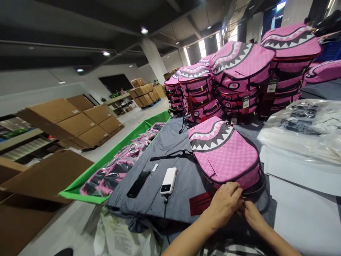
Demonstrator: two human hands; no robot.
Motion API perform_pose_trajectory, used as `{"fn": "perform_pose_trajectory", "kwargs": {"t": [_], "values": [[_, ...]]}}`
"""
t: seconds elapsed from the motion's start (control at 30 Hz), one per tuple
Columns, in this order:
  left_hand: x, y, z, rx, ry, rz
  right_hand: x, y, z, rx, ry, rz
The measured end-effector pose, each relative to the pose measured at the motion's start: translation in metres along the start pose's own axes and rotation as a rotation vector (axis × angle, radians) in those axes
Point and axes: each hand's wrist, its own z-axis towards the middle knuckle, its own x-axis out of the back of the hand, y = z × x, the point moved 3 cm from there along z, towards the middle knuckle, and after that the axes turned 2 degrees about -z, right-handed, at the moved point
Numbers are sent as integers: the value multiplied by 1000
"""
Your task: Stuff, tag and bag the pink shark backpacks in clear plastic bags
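A pink checkered backpack (223, 153) with a printed shark mouth lies flat on a grey cloth (173, 142). My left hand (223, 204) curls against the backpack's lower edge. My right hand (253, 217) reaches the same edge, its fingertips meeting those of my left hand. Whatever the fingers pinch there is hidden. A dark red card (200, 203) lies just left of my left hand. Further left are a white power bank (168, 180) with a cable and a black slim device (138, 184).
Stacked shark-print backpacks (239, 71) rise behind, and plastic-wrapped white packs (301, 124) lie to the right. A green-walled bin (112, 174) holds bagged pink items on the left. Cardboard boxes (69, 121) stand on the floor beyond it.
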Motion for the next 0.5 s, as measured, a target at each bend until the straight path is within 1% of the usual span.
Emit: {"fn": "perform_pose_trajectory", "kwargs": {"t": [0.07,0.1,0.17,0.23,0.3,0.4,0.43,0.5], "values": [[-4,-6,-16,-20,36,90,2,-1,-3,-40,-34,45],[-8,-6,-17,-23,41,113,3,-3,-2,-52,-37,45],[-13,-3,-12,11,76,105,4,-9,2,-62,-31,35],[-8,-1,-2,69,132,63,7,-17,10,-47,-23,17],[5,-2,4,81,162,11,14,-27,19,-12,-19,-4],[23,-13,1,72,141,-79,31,-48,22,66,-27,-32],[25,-18,-2,95,128,-120,37,-56,21,122,-4,-65],[19,-28,-12,139,100,-220,44,-73,16,314,100,-223]]}}
